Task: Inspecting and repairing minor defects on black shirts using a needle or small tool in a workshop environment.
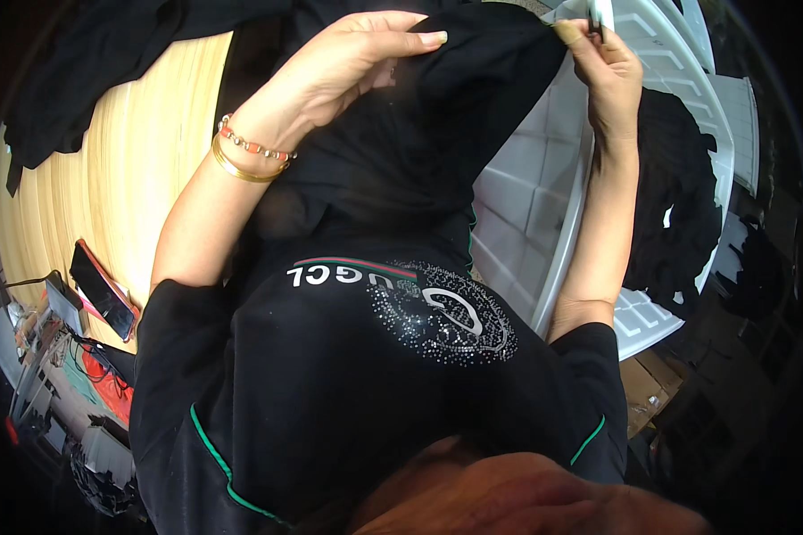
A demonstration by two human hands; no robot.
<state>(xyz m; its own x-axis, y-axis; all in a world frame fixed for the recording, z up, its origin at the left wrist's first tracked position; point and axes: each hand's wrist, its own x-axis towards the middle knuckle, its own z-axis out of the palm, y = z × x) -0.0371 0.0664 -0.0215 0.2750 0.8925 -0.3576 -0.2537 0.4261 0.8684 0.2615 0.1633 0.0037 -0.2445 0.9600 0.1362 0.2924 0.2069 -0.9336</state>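
Note:
A piece of black cloth [482, 67] is stretched between my two hands at the top of the head view, and it hangs down over my lap. My left hand [357, 62] pinches its left part between thumb and fingers, with bracelets on that wrist. The cloth's right edge is gripped at the thumb and fingertips of my right hand [608, 76]. A small white and dark object [600, 16] shows at the right fingers; its kind cannot be made out. Dark folds hide some of the left fingertips.
To the left is a light wooden table [107, 187], with more black fabric [89, 80] at its far side and a phone [103, 290] near its edge. White plastic baskets [531, 192] stand on the right, beside a black cloth pile [674, 196]. A cardboard box [647, 388] sits lower right.

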